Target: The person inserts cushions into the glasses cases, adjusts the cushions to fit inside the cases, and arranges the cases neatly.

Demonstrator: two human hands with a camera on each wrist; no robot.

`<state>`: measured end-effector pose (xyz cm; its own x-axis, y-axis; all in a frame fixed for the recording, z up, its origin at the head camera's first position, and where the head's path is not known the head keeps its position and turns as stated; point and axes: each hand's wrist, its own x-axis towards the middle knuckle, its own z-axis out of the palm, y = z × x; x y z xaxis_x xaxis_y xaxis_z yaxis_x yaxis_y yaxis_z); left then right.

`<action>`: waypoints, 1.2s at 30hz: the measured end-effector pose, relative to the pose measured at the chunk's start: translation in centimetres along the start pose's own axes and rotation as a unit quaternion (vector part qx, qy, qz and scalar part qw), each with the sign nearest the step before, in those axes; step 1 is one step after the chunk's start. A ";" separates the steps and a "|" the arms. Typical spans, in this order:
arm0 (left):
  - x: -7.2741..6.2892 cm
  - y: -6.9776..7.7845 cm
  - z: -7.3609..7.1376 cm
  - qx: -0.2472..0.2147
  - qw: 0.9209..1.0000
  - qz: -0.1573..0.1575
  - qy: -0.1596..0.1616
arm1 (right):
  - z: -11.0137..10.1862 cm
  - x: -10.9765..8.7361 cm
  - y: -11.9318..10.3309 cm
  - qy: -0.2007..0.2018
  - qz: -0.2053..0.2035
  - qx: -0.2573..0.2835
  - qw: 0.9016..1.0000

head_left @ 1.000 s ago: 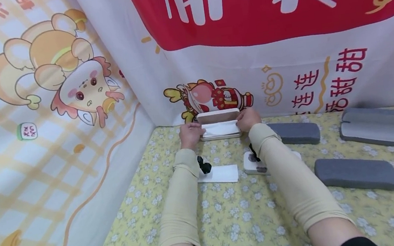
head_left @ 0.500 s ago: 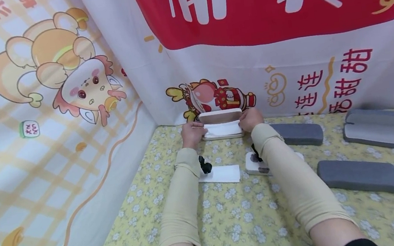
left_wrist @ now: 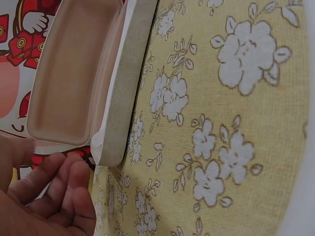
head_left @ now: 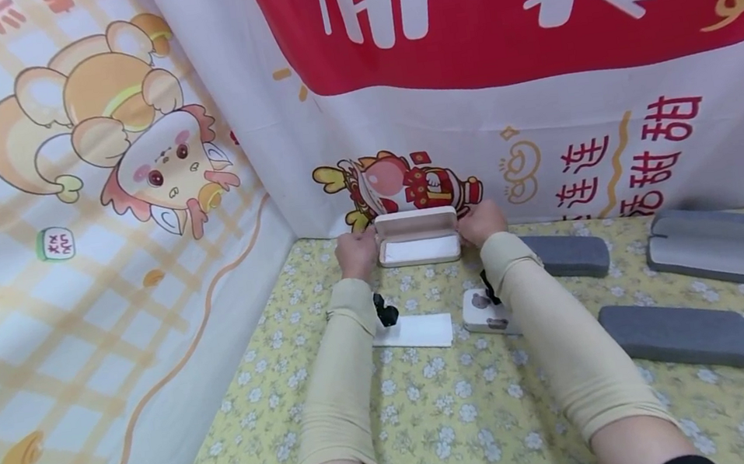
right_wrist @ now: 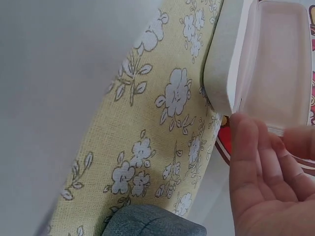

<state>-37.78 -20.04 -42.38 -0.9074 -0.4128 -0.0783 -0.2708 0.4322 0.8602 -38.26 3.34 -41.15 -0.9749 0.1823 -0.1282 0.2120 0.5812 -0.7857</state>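
An open eyeglass case stands by the back wall, its lid raised and its pinkish-beige lining showing. A white folded cloth lies inside it. My left hand is at the case's left end; in the left wrist view its fingers are loosely bent beside the lid corner and hold nothing. At the right end is my right hand. In the right wrist view its index fingertip is close to the hinge corner, with nothing pinched; whether it touches the case I cannot tell.
Another white folded cloth and a white case with brown prints lie nearer, partly behind my forearms. To the right are two closed grey cases, one farther back and one nearer, plus an open grey case.
Both hands have let go of the white cloth, which now lies flat in the case. They have moved slightly outward to the case's ends.
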 end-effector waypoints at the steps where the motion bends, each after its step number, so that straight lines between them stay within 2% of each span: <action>1: 0.0 0.0 0.1 0.000 1.000 -0.015 0.000 | 0.0 0.1 0.0 0.001 0.008 0.011 1.000; 3: 0.1 0.0 0.2 0.001 0.999 -0.038 0.000 | 0.1 0.1 0.0 -0.005 0.029 0.037 0.999; 6: 0.2 0.0 0.5 0.000 0.998 -0.063 -0.004 | 0.3 0.3 0.0 -0.034 0.071 0.060 0.995; 9: 0.3 -0.1 0.8 -0.010 0.997 -0.070 -0.010 | 0.5 0.3 0.0 -0.065 0.107 0.070 0.990; 13: 0.2 -0.3 1.1 -0.008 0.997 -0.073 -0.015 | 1.0 0.2 0.2 -0.077 0.122 0.067 0.987; 20: -0.2 -0.8 1.1 -0.008 0.998 -0.050 -0.030 | 1.1 0.5 0.4 -0.079 0.108 0.054 0.990; 27: 0.1 0.2 0.9 -0.040 0.996 -0.056 -0.060 | 0.3 1.0 0.3 -0.100 0.101 0.076 0.987; 31: 0.2 0.4 0.9 -0.036 0.996 -0.058 -0.051 | 0.0 1.2 0.1 -0.114 0.101 0.088 0.984; 36: 0.8 -0.1 1.1 -0.017 0.997 -0.072 -0.029 | -0.5 0.8 0.1 -0.157 0.090 0.088 0.980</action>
<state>-38.80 -19.51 -43.05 -0.8770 -0.4219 -0.2298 -0.3894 0.3440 0.8544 -39.02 3.93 -41.05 -0.9015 0.0003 -0.4328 0.3945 0.4117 -0.8215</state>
